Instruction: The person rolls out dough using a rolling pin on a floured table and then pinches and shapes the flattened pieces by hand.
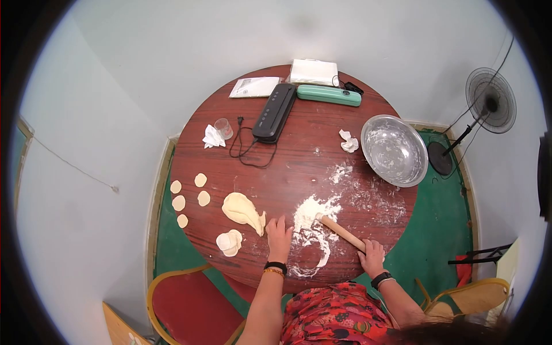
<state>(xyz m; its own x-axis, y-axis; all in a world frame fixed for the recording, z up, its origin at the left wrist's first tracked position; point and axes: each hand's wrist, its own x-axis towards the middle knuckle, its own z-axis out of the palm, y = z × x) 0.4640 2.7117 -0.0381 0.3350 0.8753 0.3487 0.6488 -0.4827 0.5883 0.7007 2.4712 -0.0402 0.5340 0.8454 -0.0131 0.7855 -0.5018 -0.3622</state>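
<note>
My right hand (372, 257) is closed on the near end of a wooden rolling pin (343, 233). The pin's far end lies by a patch of white flour (313, 213). My left hand (279, 237) rests on the table between the flour and a large piece of pale dough (241, 210), its fingers apart with nothing seen in them. Below the dough sits a small pile of overlapping dough rounds (229, 242). Several single flat rounds (179, 202) lie at the table's left edge.
On the round table (310, 161) stand a metal bowl (394, 150), a black device (275, 113) with a cord, a green device (329, 95), a clear cup (223, 128) and crumpled tissues (348, 141). Chairs (195, 307) and a fan (490, 100) surround it.
</note>
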